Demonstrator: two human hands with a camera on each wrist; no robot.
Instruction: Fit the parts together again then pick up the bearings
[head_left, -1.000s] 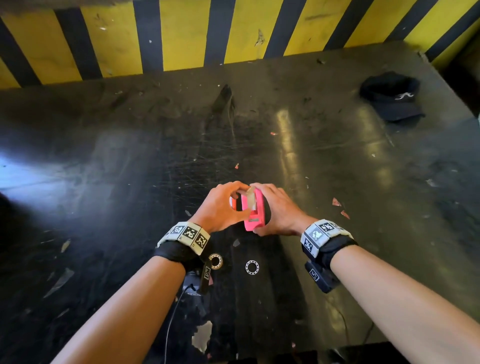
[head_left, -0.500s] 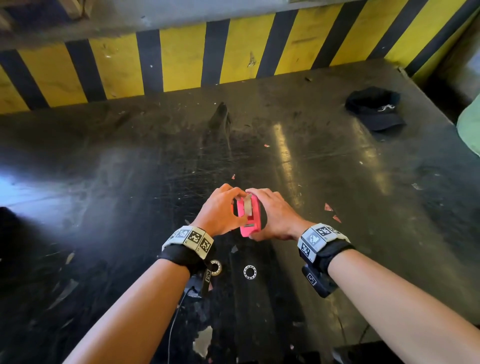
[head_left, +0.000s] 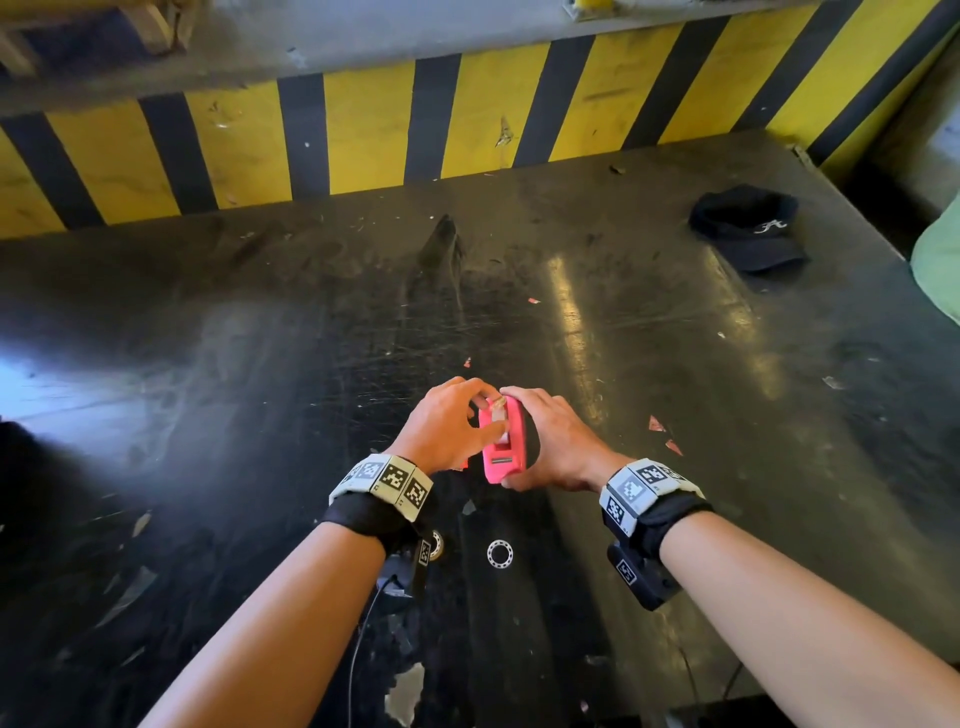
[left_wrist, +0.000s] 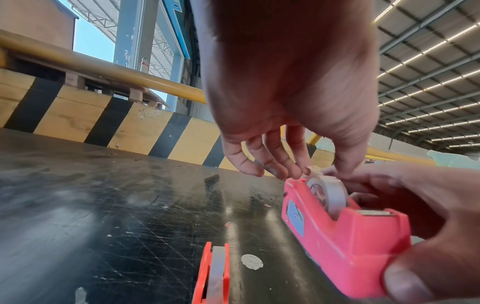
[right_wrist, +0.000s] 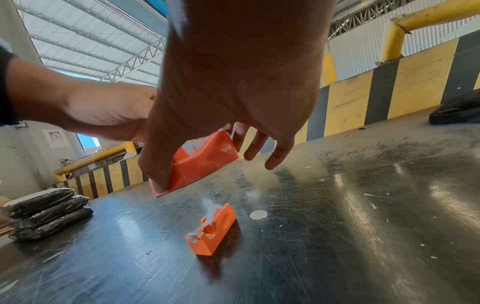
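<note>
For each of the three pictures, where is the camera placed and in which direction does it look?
Head: on the head, looking down at the black table; both forearms show.
Left wrist: under the left hand, facing the pink tape dispenser.
Right wrist: under the right hand, facing a small orange dispenser.
Shared: all three show the pink tape dispenser; the right hand grips it.

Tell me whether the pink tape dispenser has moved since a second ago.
No: the tape dispenser sits just beyond the metal ring on the table, as before; only the camera shifted.

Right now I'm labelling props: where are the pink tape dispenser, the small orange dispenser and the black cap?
pink tape dispenser (head_left: 501, 460), head view, near end.
small orange dispenser (right_wrist: 211, 232), right wrist view, side wall.
black cap (head_left: 748, 228), head view, crown.
</note>
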